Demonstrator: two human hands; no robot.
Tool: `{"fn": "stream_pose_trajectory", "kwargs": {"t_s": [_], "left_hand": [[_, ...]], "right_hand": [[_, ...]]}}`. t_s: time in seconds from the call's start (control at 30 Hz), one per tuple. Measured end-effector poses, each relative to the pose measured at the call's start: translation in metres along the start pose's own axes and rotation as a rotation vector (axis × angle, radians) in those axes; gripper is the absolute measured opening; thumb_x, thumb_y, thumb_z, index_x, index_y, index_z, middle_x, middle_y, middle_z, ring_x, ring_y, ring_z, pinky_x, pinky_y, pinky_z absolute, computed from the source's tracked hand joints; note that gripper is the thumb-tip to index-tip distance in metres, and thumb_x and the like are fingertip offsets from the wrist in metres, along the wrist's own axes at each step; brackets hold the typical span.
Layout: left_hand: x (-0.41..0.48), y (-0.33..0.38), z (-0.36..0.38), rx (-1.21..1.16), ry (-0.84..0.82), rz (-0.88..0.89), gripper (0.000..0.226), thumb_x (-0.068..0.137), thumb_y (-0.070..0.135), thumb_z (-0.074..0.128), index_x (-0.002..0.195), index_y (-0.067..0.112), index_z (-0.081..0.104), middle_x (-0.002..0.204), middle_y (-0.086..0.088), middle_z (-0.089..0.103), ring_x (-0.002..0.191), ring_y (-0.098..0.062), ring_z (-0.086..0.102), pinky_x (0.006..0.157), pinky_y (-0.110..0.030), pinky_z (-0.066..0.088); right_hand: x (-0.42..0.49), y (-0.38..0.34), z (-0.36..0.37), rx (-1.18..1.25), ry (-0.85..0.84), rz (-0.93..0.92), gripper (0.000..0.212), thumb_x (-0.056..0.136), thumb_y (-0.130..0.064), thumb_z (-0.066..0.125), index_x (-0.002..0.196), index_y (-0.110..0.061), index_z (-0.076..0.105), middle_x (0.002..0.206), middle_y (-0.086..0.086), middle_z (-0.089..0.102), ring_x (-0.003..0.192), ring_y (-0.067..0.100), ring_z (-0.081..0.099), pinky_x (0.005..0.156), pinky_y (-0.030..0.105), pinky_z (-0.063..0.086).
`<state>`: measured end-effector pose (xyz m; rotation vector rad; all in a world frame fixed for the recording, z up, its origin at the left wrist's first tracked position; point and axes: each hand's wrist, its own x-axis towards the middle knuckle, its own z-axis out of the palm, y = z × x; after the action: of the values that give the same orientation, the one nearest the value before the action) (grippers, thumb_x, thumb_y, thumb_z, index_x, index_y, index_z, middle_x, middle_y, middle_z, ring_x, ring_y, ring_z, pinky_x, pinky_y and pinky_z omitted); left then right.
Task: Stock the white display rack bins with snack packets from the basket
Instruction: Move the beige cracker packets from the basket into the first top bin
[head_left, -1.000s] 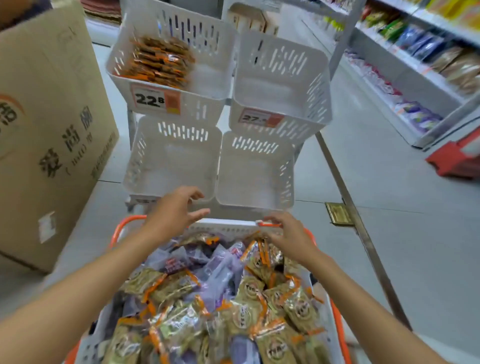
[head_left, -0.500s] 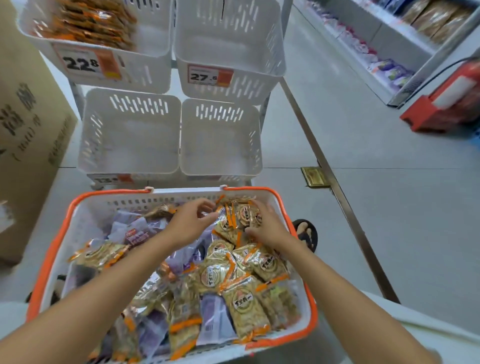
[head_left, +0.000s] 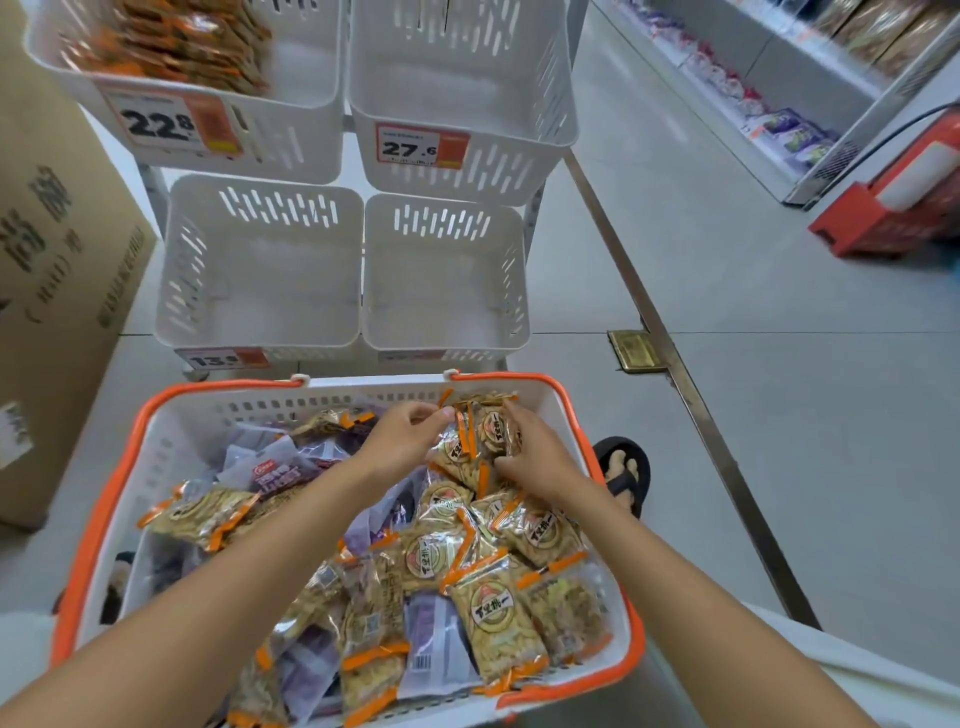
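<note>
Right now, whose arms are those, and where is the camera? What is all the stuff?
The camera sits on a person's head and looks down, so you see their own two bare arms, with no robot anywhere. Their left hand and right hand are gathering a small bunch of packets at the far end of a basket with an orange rim. The basket is full of snack packets, some golden with orange stripes, some purple. Behind it stands a white rack. Its two lower bins are empty. The top left bin already holds orange packets, and the top right bin looks empty. A big cardboard box stands on the left, and the person's sandal peeks out beside the basket.
</note>
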<state>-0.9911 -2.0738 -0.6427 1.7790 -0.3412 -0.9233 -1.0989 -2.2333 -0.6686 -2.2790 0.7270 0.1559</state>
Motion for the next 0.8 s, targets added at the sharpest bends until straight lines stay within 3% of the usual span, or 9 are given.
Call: {"fn": "stream_pose_trajectory", "kwargs": {"t_s": [0.1, 0.2, 0.3, 0.37, 0.47, 0.53, 0.63, 0.7, 0.8], "left_hand": [[-0.003, -0.003, 0.003, -0.073, -0.130, -0.061, 0.052, 0.095, 0.051, 0.056, 0.129, 0.012, 0.059, 0.119, 0.002, 0.061, 0.111, -0.017, 0.060, 0.102, -0.039, 0.050], [0.001, -0.004, 0.007, -0.255, -0.095, -0.139, 0.042, 0.095, 0.041, 0.062, 0.121, 0.008, 0.064, 0.097, -0.010, 0.071, 0.087, -0.026, 0.068, 0.078, -0.039, 0.058], [0.007, -0.010, -0.010, -0.388, 0.039, -0.176, 0.022, 0.097, 0.011, 0.061, 0.117, 0.003, 0.058, 0.093, -0.016, 0.073, 0.073, -0.025, 0.072, 0.063, -0.037, 0.060], [0.003, -0.015, -0.022, -0.368, 0.045, -0.156, 0.011, 0.099, 0.013, 0.058, 0.109, 0.009, 0.059, 0.093, -0.014, 0.070, 0.069, -0.019, 0.069, 0.059, -0.031, 0.058], [-0.005, -0.022, -0.032, -0.249, 0.060, -0.086, 0.010, 0.101, 0.021, 0.055, 0.106, 0.016, 0.062, 0.089, -0.006, 0.067, 0.072, -0.014, 0.063, 0.061, -0.025, 0.051], [-0.009, -0.027, -0.040, -0.261, 0.062, -0.059, 0.011, 0.100, 0.021, 0.056, 0.107, 0.015, 0.063, 0.087, -0.008, 0.066, 0.071, -0.018, 0.061, 0.064, -0.029, 0.050], [-0.008, -0.036, -0.050, -0.313, 0.122, -0.056, 0.021, 0.100, 0.022, 0.056, 0.120, 0.019, 0.059, 0.110, -0.014, 0.070, 0.089, -0.023, 0.068, 0.091, -0.044, 0.052], [-0.011, -0.033, -0.051, -0.385, 0.057, -0.045, 0.030, 0.100, 0.031, 0.055, 0.128, 0.020, 0.054, 0.122, -0.013, 0.067, 0.102, -0.025, 0.068, 0.101, -0.048, 0.050], [-0.023, -0.016, -0.039, -0.416, -0.151, -0.069, 0.080, 0.076, 0.065, 0.071, 0.141, 0.026, 0.046, 0.132, -0.006, 0.063, 0.117, -0.024, 0.064, 0.102, -0.050, 0.049]], "right_hand": [[-0.006, -0.023, 0.002, 0.361, 0.085, -0.046, 0.076, 0.087, -0.006, 0.068, 0.150, -0.027, 0.032, 0.130, -0.005, 0.058, 0.104, 0.004, 0.061, 0.085, 0.030, 0.058], [-0.006, -0.044, -0.008, 0.656, -0.060, -0.099, 0.061, 0.087, 0.004, 0.063, 0.141, -0.019, 0.047, 0.127, -0.002, 0.063, 0.108, 0.006, 0.063, 0.092, 0.027, 0.055], [0.004, -0.032, -0.019, 0.426, 0.105, -0.122, 0.045, 0.084, 0.009, 0.054, 0.121, -0.015, 0.065, 0.114, -0.002, 0.069, 0.098, 0.011, 0.064, 0.090, 0.029, 0.055], [0.009, -0.015, -0.019, 0.142, 0.018, -0.099, 0.050, 0.088, -0.001, 0.060, 0.135, -0.018, 0.057, 0.133, -0.002, 0.061, 0.111, 0.012, 0.057, 0.099, 0.032, 0.048], [0.018, -0.001, -0.004, -0.268, -0.107, -0.033, 0.068, 0.087, -0.019, 0.071, 0.148, -0.019, 0.040, 0.150, 0.004, 0.042, 0.137, 0.024, 0.037, 0.115, 0.039, 0.031], [0.021, -0.005, -0.004, -0.373, -0.040, -0.052, 0.056, 0.080, -0.031, 0.075, 0.133, -0.025, 0.056, 0.134, 0.005, 0.053, 0.125, 0.029, 0.044, 0.106, 0.046, 0.038], [0.013, -0.032, -0.015, -0.065, 0.076, -0.145, 0.021, 0.073, -0.041, 0.078, 0.082, -0.025, 0.068, 0.085, 0.002, 0.065, 0.082, 0.022, 0.060, 0.074, 0.041, 0.053], [0.003, -0.063, -0.022, 0.218, 0.050, -0.180, 0.023, 0.077, -0.037, 0.080, 0.086, -0.019, 0.068, 0.083, -0.001, 0.068, 0.077, 0.013, 0.065, 0.069, 0.028, 0.052], [0.000, -0.096, -0.018, 0.349, -0.075, -0.153, 0.034, 0.084, -0.046, 0.073, 0.093, -0.015, 0.062, 0.085, -0.007, 0.068, 0.073, 0.008, 0.063, 0.064, 0.014, 0.047]]}}
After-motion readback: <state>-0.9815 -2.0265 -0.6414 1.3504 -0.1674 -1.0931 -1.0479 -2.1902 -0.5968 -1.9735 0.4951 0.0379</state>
